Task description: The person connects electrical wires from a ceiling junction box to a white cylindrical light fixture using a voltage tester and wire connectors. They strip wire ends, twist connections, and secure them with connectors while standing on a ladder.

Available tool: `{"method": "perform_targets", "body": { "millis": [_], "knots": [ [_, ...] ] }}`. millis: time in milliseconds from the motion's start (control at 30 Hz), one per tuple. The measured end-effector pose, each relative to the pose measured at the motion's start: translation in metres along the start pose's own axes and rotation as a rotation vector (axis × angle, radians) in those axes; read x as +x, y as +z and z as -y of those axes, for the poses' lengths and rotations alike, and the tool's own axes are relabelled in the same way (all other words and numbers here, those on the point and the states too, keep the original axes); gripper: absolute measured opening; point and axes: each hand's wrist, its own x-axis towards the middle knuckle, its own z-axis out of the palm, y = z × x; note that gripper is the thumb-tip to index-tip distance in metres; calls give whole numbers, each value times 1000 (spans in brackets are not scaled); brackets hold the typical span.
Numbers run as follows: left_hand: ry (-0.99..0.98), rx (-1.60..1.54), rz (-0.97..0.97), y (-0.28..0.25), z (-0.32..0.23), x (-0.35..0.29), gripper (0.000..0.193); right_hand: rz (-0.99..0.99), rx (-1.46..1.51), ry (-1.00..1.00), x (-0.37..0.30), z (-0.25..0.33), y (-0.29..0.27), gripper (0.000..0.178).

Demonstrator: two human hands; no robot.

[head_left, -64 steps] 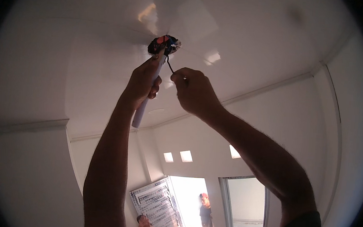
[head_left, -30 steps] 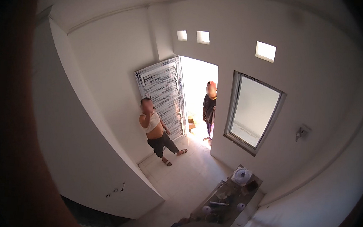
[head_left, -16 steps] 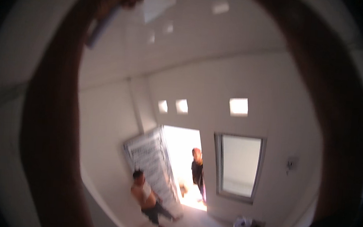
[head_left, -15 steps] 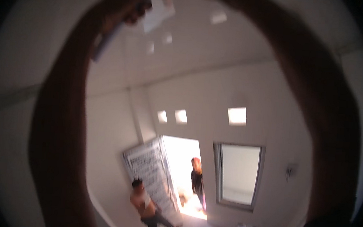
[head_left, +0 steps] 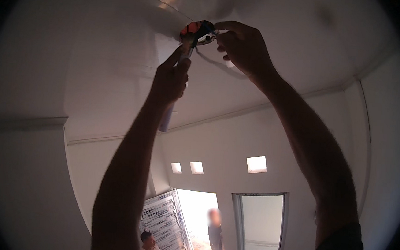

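Both my arms reach up to a round hole [head_left: 187, 31] in the glossy ceiling. Orange-red and dark parts show inside it, with something pale at its lower edge. My left hand [head_left: 169, 80] is closed round a long, thin tool with a pale bluish handle [head_left: 165, 119]. The tool's upper end meets the hole's rim, and its kind cannot be made out. My right hand [head_left: 244, 46] is at the hole's right edge, its fingers bent and pinching something small and dark. A thin grey cable [head_left: 214, 62] seems to hang from the hole, passing behind that hand.
Below are a bright doorway [head_left: 195, 209], a door leaf [head_left: 164, 218] in printed wrapping, and a framed window [head_left: 260, 226]. One person [head_left: 151, 249] sits or stands by the door; another [head_left: 215, 236] is in the doorway. Square openings [head_left: 256, 163] pierce the wall.
My view has tilted up, bringing the hole and both hands into sight. My forearms now sit closer together, and the people, door and window appear lower.
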Motion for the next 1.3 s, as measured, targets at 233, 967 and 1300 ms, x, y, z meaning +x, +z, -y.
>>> {"method": "perform_targets", "body": {
  "millis": [233,967,1300],
  "knots": [
    [425,287,-240,50,23,5,57,-11,-19,37,14,-12,-6,23],
    [86,-611,62,58,-9,7,72,495,-110,376,-12,46,-79,27],
    [232,-833,-126,53,15,1,68,508,84,-86,48,24,-23,29]
  ]
}}
